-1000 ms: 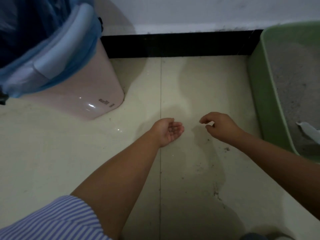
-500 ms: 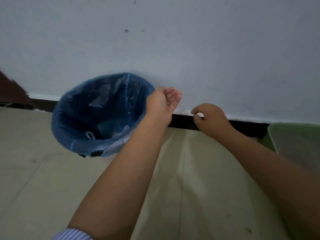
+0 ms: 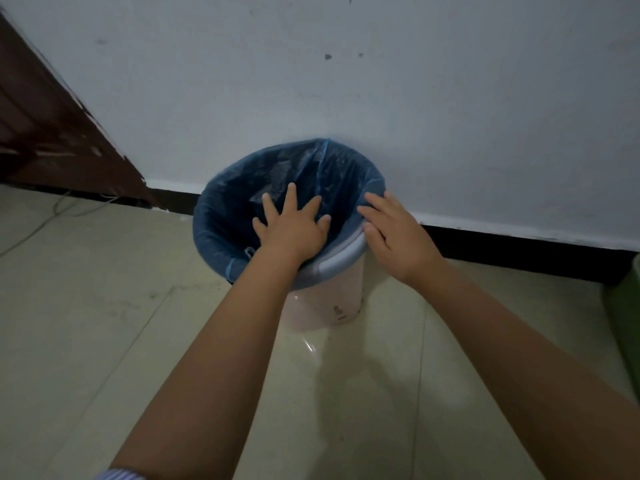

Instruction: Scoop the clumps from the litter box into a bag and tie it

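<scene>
A blue plastic bag point(image 3: 239, 199) lines a pale pink bin point(image 3: 325, 299) that stands against the wall. My left hand point(image 3: 294, 225) hovers palm down over the bag's mouth with its fingers spread, holding nothing. My right hand point(image 3: 394, 233) lies with straight fingers on the bin's right rim, where the bag folds over the edge. Only a sliver of the green litter box point(image 3: 628, 327) shows at the right edge. Its litter and the scoop are out of view.
The white wall point(image 3: 415, 98) with a black baseboard point(image 3: 519, 247) runs right behind the bin. A dark wooden door or panel point(image 3: 52, 133) stands at the far left. A thin cord point(image 3: 41, 223) lies on the tiled floor point(image 3: 104, 341) at the left.
The view has swung up from the floor to the bin. Both hands have moved from low over the floor to the bin: the left has turned palm down over the bag, the right has opened onto the rim.
</scene>
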Motion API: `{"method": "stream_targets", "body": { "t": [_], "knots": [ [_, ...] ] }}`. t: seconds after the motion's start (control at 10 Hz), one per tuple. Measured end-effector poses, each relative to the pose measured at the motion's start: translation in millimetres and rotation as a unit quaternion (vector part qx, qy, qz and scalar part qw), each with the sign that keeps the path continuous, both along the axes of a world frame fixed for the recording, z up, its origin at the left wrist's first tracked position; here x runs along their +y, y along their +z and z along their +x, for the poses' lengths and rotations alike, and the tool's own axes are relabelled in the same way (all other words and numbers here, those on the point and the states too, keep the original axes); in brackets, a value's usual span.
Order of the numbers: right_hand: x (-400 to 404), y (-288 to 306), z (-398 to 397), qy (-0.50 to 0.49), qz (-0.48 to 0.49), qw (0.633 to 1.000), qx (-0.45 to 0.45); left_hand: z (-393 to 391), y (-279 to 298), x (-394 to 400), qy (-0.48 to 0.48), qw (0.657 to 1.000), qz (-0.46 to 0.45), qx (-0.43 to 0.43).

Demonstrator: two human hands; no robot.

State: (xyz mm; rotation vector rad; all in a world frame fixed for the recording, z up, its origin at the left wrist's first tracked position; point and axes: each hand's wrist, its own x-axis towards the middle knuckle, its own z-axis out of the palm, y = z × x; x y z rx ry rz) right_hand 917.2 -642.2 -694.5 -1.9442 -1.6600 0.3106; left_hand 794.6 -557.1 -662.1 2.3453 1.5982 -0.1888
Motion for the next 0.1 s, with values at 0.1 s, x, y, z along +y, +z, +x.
{"method": "stream_targets", "body": {
  "t": [0.1],
  "knots": [
    [-1.9, 3.6, 6.2, -0.002, -0.002, 0.999, 0.046, 6.8, 1.3, -7.5, -0.025, 0.999, 0.027, -0.037]
  ]
}}
